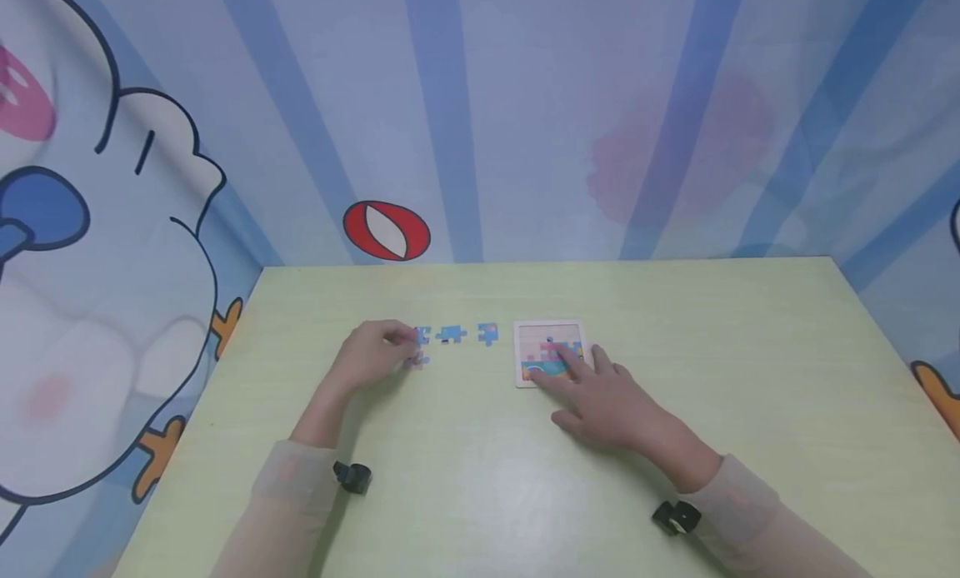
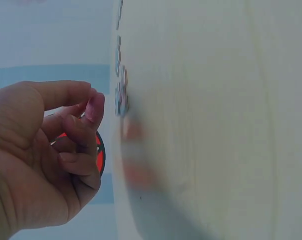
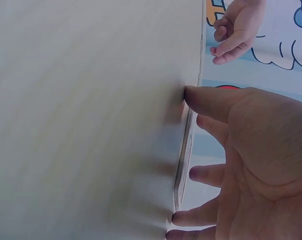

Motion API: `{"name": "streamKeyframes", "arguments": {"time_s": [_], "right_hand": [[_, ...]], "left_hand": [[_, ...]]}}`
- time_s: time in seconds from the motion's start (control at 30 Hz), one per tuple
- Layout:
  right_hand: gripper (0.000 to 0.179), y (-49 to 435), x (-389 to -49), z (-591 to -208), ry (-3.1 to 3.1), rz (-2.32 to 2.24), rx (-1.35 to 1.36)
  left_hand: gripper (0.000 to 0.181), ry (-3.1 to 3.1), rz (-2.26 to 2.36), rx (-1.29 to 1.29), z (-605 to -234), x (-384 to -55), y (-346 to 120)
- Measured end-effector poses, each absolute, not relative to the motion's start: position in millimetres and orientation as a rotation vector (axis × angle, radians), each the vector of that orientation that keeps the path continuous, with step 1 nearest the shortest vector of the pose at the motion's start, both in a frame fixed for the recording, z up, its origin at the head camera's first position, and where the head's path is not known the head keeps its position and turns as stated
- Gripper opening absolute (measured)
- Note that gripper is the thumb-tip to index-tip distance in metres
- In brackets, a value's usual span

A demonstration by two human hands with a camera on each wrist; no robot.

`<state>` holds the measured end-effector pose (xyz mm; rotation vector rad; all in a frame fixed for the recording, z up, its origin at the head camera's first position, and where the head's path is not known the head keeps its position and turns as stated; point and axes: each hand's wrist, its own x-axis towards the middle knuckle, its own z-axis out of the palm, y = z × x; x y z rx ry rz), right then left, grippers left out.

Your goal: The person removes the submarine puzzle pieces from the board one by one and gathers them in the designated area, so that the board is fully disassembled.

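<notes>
My left hand (image 1: pixel 375 351) hovers by the loose jigsaw pieces at left centre, fingers loosely curled. In the left wrist view the left hand's thumb and index fingertips (image 2: pixel 95 107) come close together, with no piece visible between them. A blue puzzle piece (image 1: pixel 423 335) and a pale piece (image 1: pixel 418 361) lie at those fingertips, partly hidden. My right hand (image 1: pixel 607 401) spreads over the white-framed puzzle tray (image 1: pixel 517 353), with fingers extended onto the picture and its edge. Its lower part has pieces fitted; pale backing shows above. In the right wrist view the fingers (image 3: pixel 205 175) are spread apart.
Two more blue pieces, one in the middle (image 1: pixel 452 334) and one nearer the tray (image 1: pixel 487 333), lie in a row. The pale table (image 1: pixel 480 478) meets a printed cloth backdrop (image 1: pixel 525 145) at its far edge. Each wrist bears a small black camera (image 1: pixel 352 477).
</notes>
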<state>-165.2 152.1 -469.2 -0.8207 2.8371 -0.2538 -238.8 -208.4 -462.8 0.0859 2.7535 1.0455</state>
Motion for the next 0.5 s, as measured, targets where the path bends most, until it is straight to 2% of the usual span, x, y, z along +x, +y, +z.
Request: {"name": "streamKeyframes", "arguments": {"time_s": [0.5], "right_hand": [[0.059, 162.1, -164.5, -469.2, 2.814, -0.286, -0.746]], "left_hand": [[0.024, 2.732, 1.111, 0.299, -461.1, -248.4, -157.8]]}}
